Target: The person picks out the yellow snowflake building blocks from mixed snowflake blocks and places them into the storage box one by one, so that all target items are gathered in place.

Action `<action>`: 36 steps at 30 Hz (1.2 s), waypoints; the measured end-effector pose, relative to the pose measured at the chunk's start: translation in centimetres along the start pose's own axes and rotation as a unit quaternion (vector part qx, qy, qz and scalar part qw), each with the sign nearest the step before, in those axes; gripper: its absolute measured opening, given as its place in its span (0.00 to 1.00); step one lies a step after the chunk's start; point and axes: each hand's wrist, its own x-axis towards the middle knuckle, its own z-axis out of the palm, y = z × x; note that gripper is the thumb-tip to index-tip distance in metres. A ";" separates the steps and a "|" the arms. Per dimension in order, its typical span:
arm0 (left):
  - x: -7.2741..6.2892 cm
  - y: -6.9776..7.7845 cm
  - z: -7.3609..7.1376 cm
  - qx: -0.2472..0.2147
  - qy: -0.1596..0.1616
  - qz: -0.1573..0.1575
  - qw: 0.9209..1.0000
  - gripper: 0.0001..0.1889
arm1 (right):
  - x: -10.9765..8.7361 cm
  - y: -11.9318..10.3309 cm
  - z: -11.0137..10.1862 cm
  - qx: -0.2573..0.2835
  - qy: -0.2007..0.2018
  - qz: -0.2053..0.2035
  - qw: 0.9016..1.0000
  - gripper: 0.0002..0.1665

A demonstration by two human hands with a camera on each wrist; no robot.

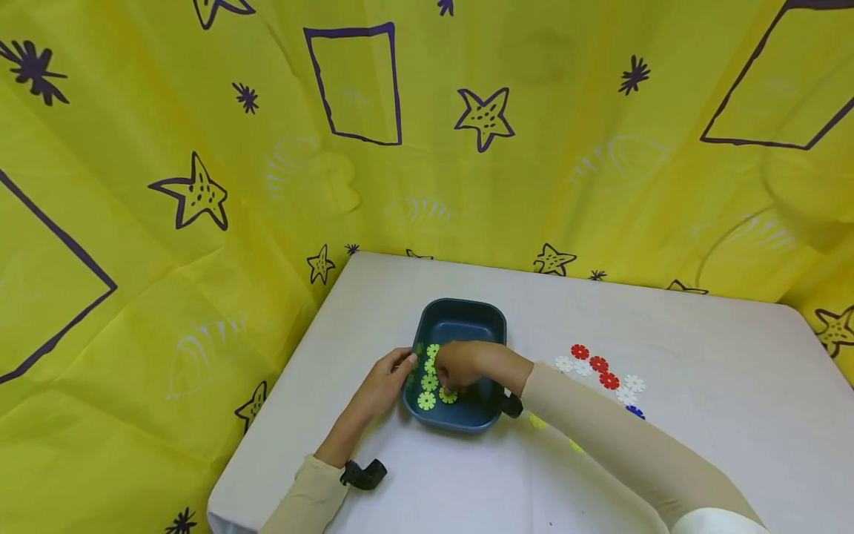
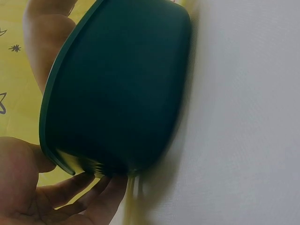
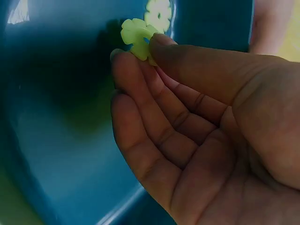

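Observation:
A dark teal rectangular tray [image 1: 477, 406] lies on the table. At its left side my left hand [image 1: 385, 382] holds the wall, thumb over the rim and fingers against the outside, as the left wrist view shows. Reaching into the tray, my right hand [image 1: 460, 363] pinches a yellow-green flower-shaped disc [image 3: 133, 35] between thumb and index finger. Several like discs [image 1: 428, 383] form a line along the tray's left inner side. Another yellow-green disc [image 3: 159, 14] lies just beyond the pinched one in the right wrist view.
On the white-covered table [image 1: 667, 326], right of the tray, lie red discs [image 1: 598, 364], white discs [image 1: 581, 368] and a blue disc [image 1: 635, 411]. Yellow discs [image 1: 537, 421] show partly from under my right forearm. A yellow patterned curtain [image 1: 427, 178] hangs behind the table and along its left.

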 end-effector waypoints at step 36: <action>0.0 0.0 -0.1 0.007 -0.001 0.006 1.000 0.26 | 1.4 -2.6 0.8 -0.156 -0.072 0.070 0.983 0.12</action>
